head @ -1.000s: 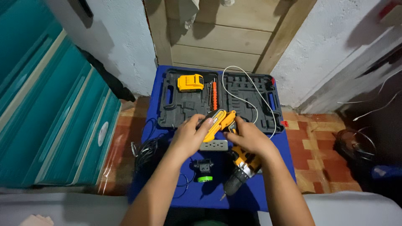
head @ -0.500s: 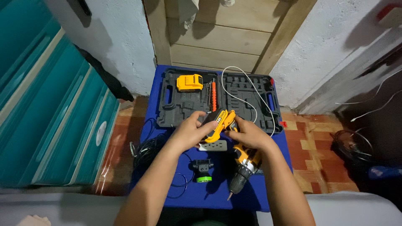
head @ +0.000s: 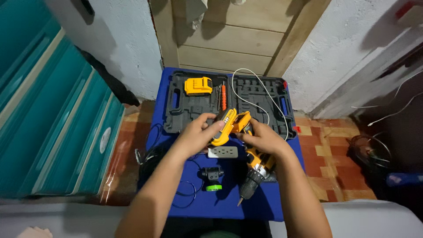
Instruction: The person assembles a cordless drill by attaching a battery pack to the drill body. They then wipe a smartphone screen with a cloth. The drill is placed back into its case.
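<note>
At the far left of the frame I see teal panels leaning along the wall, with a small pale oval label low on 1 of them; I cannot read it. Next comes a tangle of black cable at the left edge of the blue table.

My left hand sits just left of centre, fingers wrapped around a yellow and black battery pack, thumb on top, so the pack is tilted toward the drill's base. It bears a small pale label on its upper face. Below it lies a grey power strip, and lower still a small black part with a green ring.

In the upper centre, the open black tool case holds a second yellow battery in a moulded recess and an orange screwdriver upright at the hinge.

My right hand is closed around the handle of the yellow drill, steadying it; its chuck points toward the lower edge of the frame. The 2 hands nearly meet at the drill's foot. A white cord loops over the case's right half, and coiled wire lies on the tiled floor at the right.
</note>
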